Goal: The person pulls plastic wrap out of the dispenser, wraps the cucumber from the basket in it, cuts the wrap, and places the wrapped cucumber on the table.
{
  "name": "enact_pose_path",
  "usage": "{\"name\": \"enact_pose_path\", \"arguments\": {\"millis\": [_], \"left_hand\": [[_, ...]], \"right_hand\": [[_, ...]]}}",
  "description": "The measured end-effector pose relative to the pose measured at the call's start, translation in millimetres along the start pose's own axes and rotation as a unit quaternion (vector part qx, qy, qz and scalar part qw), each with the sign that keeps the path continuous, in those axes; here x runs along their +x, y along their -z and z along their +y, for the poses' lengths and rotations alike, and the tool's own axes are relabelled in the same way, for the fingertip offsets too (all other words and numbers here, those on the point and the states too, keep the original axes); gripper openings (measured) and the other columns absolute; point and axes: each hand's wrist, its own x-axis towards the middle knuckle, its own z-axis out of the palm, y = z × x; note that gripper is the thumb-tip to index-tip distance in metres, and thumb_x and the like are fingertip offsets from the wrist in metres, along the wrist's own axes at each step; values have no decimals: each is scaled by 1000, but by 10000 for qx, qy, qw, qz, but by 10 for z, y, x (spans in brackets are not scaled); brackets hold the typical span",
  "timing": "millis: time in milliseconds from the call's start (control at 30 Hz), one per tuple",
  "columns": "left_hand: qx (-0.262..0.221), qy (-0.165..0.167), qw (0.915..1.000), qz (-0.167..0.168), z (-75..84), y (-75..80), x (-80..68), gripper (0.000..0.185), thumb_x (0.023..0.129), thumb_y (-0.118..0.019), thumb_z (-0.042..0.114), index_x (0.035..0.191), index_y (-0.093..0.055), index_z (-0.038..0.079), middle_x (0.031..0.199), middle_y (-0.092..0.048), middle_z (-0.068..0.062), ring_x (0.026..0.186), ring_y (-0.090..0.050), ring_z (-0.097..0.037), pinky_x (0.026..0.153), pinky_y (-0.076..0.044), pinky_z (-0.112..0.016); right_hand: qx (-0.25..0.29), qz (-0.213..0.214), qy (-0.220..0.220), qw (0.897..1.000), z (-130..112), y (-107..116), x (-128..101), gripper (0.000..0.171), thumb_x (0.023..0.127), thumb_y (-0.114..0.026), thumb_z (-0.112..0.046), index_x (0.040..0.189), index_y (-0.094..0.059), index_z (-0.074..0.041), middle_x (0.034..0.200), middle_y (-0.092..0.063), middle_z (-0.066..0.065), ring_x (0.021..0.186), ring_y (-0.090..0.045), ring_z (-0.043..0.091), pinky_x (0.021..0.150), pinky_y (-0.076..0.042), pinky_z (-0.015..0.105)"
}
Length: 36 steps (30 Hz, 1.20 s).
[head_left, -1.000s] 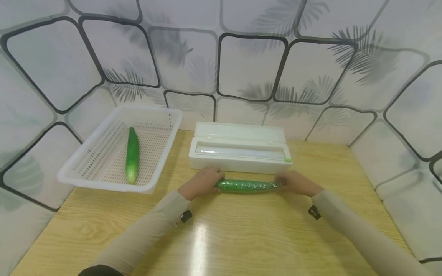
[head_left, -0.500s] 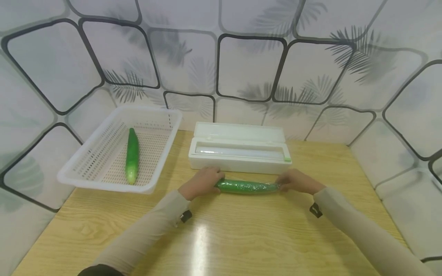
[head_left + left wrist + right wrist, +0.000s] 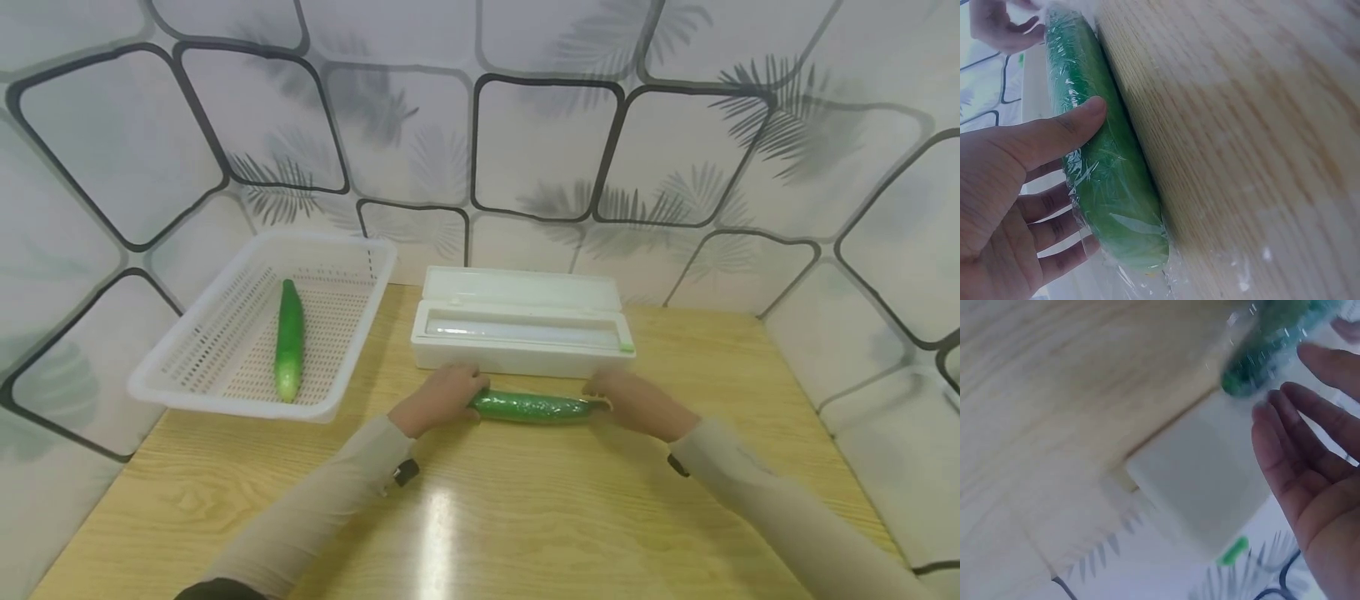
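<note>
"What is shown near the centre of the head view?"

"A wrapped cucumber (image 3: 534,407) is laid sideways on a wooden table (image 3: 540,517), a little below the middle of the frame. It is covered by clear, wrinkled film (image 3: 1091,165)."

"How is it handled?"

"Its left end is gripped by the left hand (image 3: 442,396); in the left wrist view the thumb is laid over the top, and the slightly parted fingers are placed along the opposite side. By its right end the right hand (image 3: 637,404) is placed, partly open, with fingers softly bent and thumb set apart from them. Nothing is seen gripped there; whether the film is touched cannot be told."

"What is set around them?"

"Just above the hands in the frame, a white box (image 3: 525,358) is seen with its lid (image 3: 525,287) tipped back and a pale roll (image 3: 525,331) inside. At the left of the frame, a second cucumber (image 3: 289,342) is held in a white basket (image 3: 324,409)."

"And the background?"

"The upper half is filled by a wall (image 3: 547,142) patterned with dark outlines and grey leaves. Both arms are covered by beige sleeves (image 3: 330,492)."
</note>
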Motion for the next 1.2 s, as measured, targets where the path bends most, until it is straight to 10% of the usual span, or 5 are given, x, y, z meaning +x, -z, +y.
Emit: {"name": "enact_pose_path", "arguments": {"millis": [400,900,1200], "left_hand": [[-47,18,10000,54,9,-8,-9,42,73,-77,28,109,-62,11,93,-58,0,83,-54,-14,80,-48,-29],[41,96,9999,-17,-1,-8,-8,44,75,-76,32,111,-62,12,93,-59,0,84,-54,-14,82,-48,-29],[104,55,9999,-38,-3,-23,3,44,75,-75,33,112,-62,13,95,-60,0,87,-55,-14,85,-47,-31]], "right_hand": [[-776,-891,-447,9920,-27,-247,35,3,87,-57,-4,86,-60,-5,77,-63,4,71,-61,15,69,-54,28],[671,-1800,-1411,9712,1,-217,79,15,84,-58,-3,97,-53,-7,89,-61,3,84,-61,19,82,-53,40],[358,-1327,-1073,9847,113,-272,77,19,81,-66,-6,93,-52,-11,83,-62,0,74,-58,12,69,-53,28]]}}
